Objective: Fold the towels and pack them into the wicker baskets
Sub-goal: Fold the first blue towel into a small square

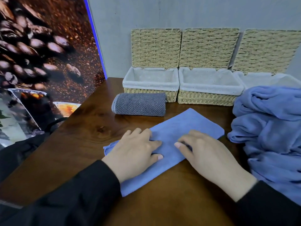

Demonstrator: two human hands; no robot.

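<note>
Both hands flat on a folded blue towel (171, 136) on the table (81, 128).

The left hand (135, 152) and right hand (206, 154) lie palm down with fingers straight, pressing the towel and gripping nothing, fingertips pointing toward each other. Behind, three lined baskets (150, 84) stand with lids raised; the left two hold nothing, the third is partly hidden by a heap of blue towels (268, 128). A rolled grey towel (139, 104) lies before the left basket.
</note>
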